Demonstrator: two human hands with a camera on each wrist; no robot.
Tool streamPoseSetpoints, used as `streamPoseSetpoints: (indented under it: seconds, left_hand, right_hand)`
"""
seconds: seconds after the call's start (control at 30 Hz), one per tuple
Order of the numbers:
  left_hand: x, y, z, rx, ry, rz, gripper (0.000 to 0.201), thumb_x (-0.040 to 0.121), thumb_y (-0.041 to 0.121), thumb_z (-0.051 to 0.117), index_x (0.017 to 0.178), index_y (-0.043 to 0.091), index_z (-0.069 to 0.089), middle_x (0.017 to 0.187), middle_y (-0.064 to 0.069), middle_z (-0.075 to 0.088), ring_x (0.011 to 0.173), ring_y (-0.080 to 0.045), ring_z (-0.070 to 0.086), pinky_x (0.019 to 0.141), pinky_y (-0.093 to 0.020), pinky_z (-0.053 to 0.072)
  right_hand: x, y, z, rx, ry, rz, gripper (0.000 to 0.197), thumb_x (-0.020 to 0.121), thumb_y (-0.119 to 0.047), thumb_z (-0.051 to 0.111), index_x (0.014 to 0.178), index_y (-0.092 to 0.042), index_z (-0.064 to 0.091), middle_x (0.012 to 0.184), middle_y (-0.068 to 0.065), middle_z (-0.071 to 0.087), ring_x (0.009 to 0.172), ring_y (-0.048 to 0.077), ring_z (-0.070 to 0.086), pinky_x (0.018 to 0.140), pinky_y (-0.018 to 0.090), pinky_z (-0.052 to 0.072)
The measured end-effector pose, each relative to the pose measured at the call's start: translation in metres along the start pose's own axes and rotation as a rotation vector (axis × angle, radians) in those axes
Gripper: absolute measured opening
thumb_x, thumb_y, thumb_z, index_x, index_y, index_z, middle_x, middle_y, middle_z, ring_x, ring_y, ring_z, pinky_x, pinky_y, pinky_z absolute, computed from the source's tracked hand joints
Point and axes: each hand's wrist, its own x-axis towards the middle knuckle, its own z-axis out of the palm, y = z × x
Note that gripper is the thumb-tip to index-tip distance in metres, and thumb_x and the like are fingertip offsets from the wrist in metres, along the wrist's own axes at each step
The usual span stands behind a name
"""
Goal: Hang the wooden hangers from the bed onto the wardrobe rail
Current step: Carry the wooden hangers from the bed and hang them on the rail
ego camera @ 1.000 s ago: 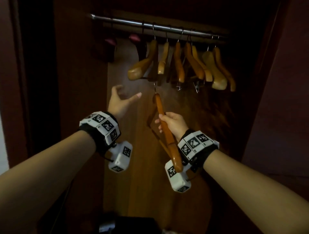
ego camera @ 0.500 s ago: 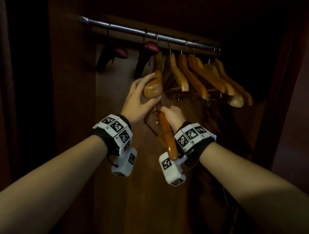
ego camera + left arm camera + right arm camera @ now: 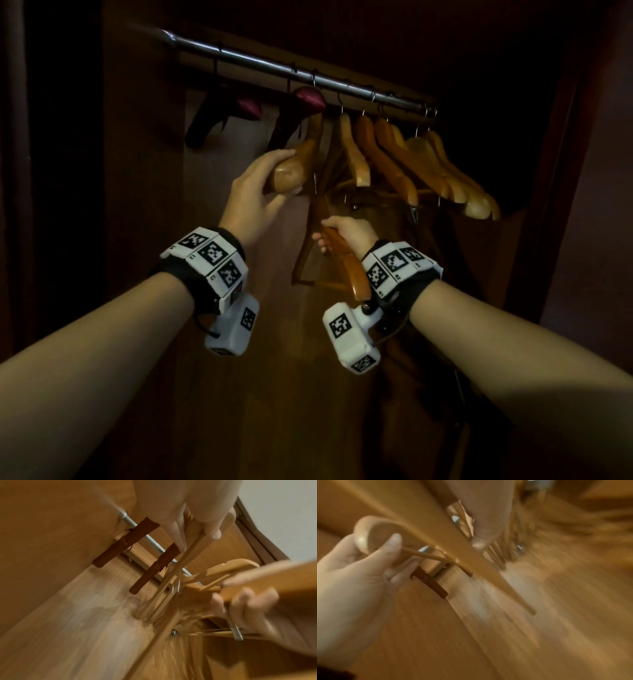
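Left hand [image 3: 255,192] cups the near shoulder end of a hung wooden hanger [image 3: 291,168], fingers and thumb curled round it, apparently steadying or swinging it aside. Right hand [image 3: 342,233] is wrapped round one arm of the loose hanger [image 3: 346,260], which sits below the row with its hook [image 3: 314,185] pointing up, well short of the wardrobe rail [image 3: 291,72]. Risk as judged: that hook rises just beside the held hanger's bottom bar and could snag it or a neighbour's bar instead of reaching the rail; lifting then would drag a hung hanger off. Gripping low on one arm gives poor control of hook angle, so it may twist and miss. Wrist views are motion-blurred, so contact between hook and bar can't be confirmed. As for contents, the wardrobe [image 3: 144,205] holds a bunch of wooden hangers [image 3: 428,168] toward the rail's right and two dark red padded hangers [image 3: 246,106] to the left. Bed not in view.
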Motion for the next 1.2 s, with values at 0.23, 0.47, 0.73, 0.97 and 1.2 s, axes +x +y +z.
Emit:
streamPoseSetpoints:
  seconds: [0.23, 0.47, 0.73, 0.97, 1.2]
  left_hand:
    - [-0.009, -0.005, 0.003, -0.064, 0.012, -0.084, 0.051, 0.078, -0.011, 0.056, 0.127, 0.004, 0.050, 0.120, -0.005, 0.054, 0.108, -0.004, 0.051, 0.089, -0.005, 0.039]
    - [-0.009, -0.005, 0.005, -0.077, 0.022, -0.077, 0.052, 0.075, -0.004, 0.054, 0.126, 0.006, 0.051, 0.125, -0.011, 0.055, 0.115, -0.015, 0.052, 0.095, -0.013, 0.040]
    - [-0.011, -0.001, 0.009, -0.012, 0.062, -0.058, 0.054, 0.074, -0.005, 0.060, 0.126, 0.007, 0.053, 0.128, -0.012, 0.053, 0.116, -0.012, 0.047, 0.094, -0.011, 0.038]
    - [-0.010, 0.002, 0.004, -0.002, 0.061, -0.064, 0.054, 0.074, -0.010, 0.061, 0.126, 0.006, 0.054, 0.127, -0.011, 0.055, 0.113, -0.007, 0.047, 0.090, 0.002, 0.031]
    - [-0.011, 0.003, 0.005, 0.017, 0.052, -0.095, 0.055, 0.075, -0.007, 0.062, 0.127, 0.010, 0.053, 0.128, -0.005, 0.054, 0.112, -0.003, 0.045, 0.093, -0.001, 0.033]
  right_hand:
    - [0.000, -0.025, 0.006, 0.081, 0.034, -0.154, 0.016, 0.091, -0.007, 0.054, 0.077, 0.000, 0.055, 0.064, 0.010, 0.060, 0.041, 0.011, 0.055, 0.038, 0.019, 0.046]
    - [0.000, -0.051, 0.002, 0.225, 0.092, -0.221, 0.018, 0.092, -0.011, 0.052, 0.081, 0.001, 0.060, 0.060, 0.006, 0.063, 0.039, 0.009, 0.056, 0.039, 0.016, 0.046]
    - [0.013, -0.061, -0.008, 0.230, 0.058, -0.182, 0.018, 0.093, -0.011, 0.051, 0.081, 0.001, 0.056, 0.070, 0.010, 0.061, 0.050, 0.014, 0.055, 0.045, 0.021, 0.048]
    - [0.028, -0.073, 0.001, 0.175, -0.003, -0.221, 0.019, 0.096, -0.012, 0.046, 0.088, 0.003, 0.056, 0.069, 0.010, 0.058, 0.041, 0.010, 0.054, 0.038, 0.016, 0.044]
    - [0.056, -0.101, -0.002, 0.118, 0.020, -0.253, 0.036, 0.095, -0.014, 0.051, 0.121, 0.009, 0.054, 0.051, 0.004, 0.063, 0.033, 0.007, 0.055, 0.033, 0.012, 0.038]
